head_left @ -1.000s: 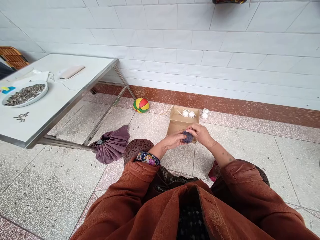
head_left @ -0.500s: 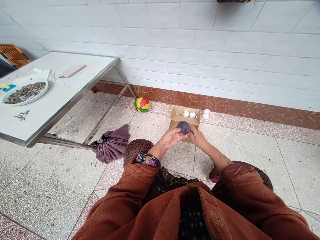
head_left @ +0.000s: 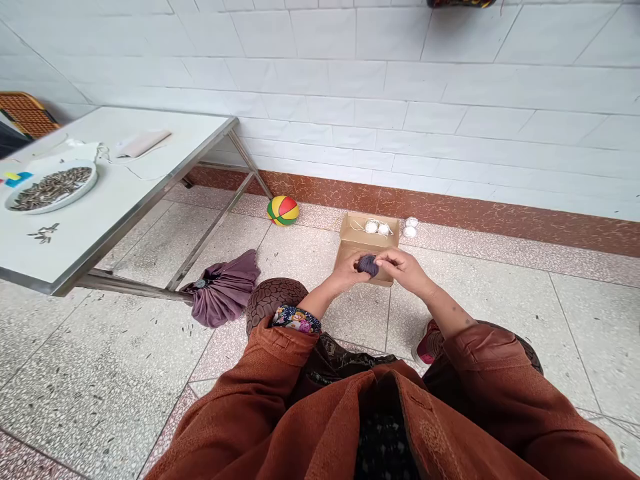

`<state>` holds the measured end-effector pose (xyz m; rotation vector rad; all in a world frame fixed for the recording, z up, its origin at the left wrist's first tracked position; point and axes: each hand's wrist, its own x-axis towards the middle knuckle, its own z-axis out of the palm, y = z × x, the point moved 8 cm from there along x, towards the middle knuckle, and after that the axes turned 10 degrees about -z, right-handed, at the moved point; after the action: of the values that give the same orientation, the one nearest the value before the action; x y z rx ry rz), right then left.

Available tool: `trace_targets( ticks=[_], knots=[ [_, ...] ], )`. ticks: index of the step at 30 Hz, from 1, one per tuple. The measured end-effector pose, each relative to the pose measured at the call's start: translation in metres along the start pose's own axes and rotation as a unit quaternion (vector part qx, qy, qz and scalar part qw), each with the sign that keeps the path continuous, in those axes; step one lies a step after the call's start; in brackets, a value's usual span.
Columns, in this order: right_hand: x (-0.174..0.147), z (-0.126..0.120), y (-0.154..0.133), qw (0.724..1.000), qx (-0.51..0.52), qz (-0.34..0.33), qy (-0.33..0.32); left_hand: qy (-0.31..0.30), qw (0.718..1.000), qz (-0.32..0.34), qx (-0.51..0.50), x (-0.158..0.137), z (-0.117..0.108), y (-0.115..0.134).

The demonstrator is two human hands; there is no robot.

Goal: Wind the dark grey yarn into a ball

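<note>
1. Fingers (head_left: 353,259) of the left hand (head_left: 345,275) are clamped around one yarn ball (head_left: 368,266); the right hand (head_left: 407,271) has thumb and fingertip together at its edge.
2. Four white balls (head_left: 371,227): two in one cardboard box (head_left: 351,250), two beside it on the floor (head_left: 480,287).
3. Held before the box, the yarn ball looks dark purple-grey, rounded, wound.

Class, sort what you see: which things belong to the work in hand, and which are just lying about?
Likely in the work:
dark yarn, in the left hand, right hand at it
box, probably
white balls, perhaps

Lying about, it seems:
colourful ball
purple cloth
dish
</note>
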<state>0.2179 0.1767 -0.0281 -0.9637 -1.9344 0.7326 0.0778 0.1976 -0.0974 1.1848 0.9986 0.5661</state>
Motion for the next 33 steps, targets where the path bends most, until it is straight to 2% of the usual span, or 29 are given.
trace_targets(
  ticks=[4,6,8,10,12,16,19,21,23,26,28,30,33],
  knots=[
    [0.001,-0.011,0.021,0.997,-0.012,0.046,0.064,-0.144,0.986,0.001,-0.085,-0.011,0.024,0.009],
    [-0.002,-0.006,0.034,0.994,0.004,0.087,0.071,-0.174,0.974,0.009,-0.144,-0.018,0.027,0.016],
    [-0.008,0.004,0.046,0.990,0.017,0.126,0.062,-0.177,0.965,0.006,-0.195,-0.020,0.027,0.021],
    [-0.012,0.013,0.052,0.988,0.013,0.148,0.047,-0.152,0.959,0.000,-0.240,-0.019,0.021,0.022],
    [-0.016,0.020,0.053,0.989,-0.003,0.147,0.031,-0.102,0.956,-0.001,-0.273,-0.014,0.011,0.020],
    [-0.016,0.031,0.039,0.995,-0.031,0.093,-0.018,0.022,0.952,-0.001,-0.306,-0.003,-0.014,0.010],
    [-0.013,0.036,0.018,0.997,-0.016,0.034,-0.062,0.078,0.959,-0.012,-0.272,0.000,-0.025,0.002],
    [-0.011,0.033,0.007,0.998,0.004,0.009,-0.070,0.089,0.973,-0.020,-0.211,-0.001,-0.025,0.000],
    [-0.008,0.024,0.001,0.999,0.011,0.001,-0.051,0.065,0.987,-0.022,-0.145,-0.003,-0.019,0.001],
    [-0.005,0.005,0.004,1.000,-0.005,0.006,0.013,-0.046,0.993,-0.018,-0.104,-0.008,0.003,0.005],
    [-0.004,-0.004,0.013,0.998,-0.021,0.016,0.055,-0.125,0.985,-0.021,-0.118,-0.015,0.017,0.008],
    [-0.005,-0.006,0.023,0.996,-0.034,0.030,0.079,-0.179,0.971,-0.028,-0.153,-0.021,0.026,0.011],
    [-0.009,0.002,0.037,0.994,-0.038,0.057,0.081,-0.212,0.952,-0.036,-0.216,-0.025,0.030,0.017]
  ],
)
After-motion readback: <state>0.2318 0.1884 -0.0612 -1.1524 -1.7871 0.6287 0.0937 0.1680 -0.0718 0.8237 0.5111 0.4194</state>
